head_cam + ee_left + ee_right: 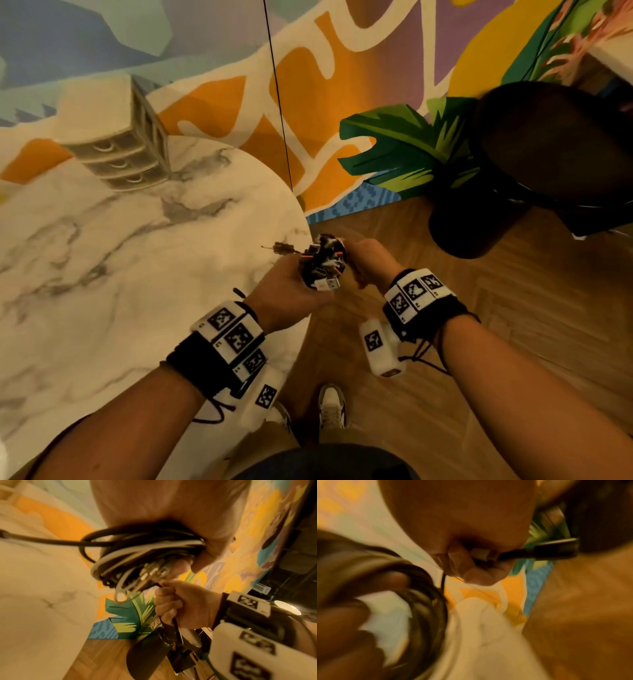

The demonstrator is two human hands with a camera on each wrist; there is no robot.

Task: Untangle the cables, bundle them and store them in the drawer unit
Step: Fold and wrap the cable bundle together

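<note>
A coiled bundle of black and white cables (323, 263) is held just past the right edge of the marble table (130, 260). My left hand (291, 291) grips the coil (137, 550), with several plug ends sticking out toward me. My right hand (368, 262) holds one black cable end (175, 623) in a fist beside the bundle; its plug (539, 551) pokes out past the curled fingers. Another loose black end (42, 539) trails left from the coil. The beige drawer unit (118, 140), with three drawers all shut, stands at the table's far side.
A thin black cord (279, 99) hangs down in front of the colourful mural wall. A dark stool or seat (534, 161) stands on the wooden floor (496, 308) to the right. My feet (330, 406) are below the hands.
</note>
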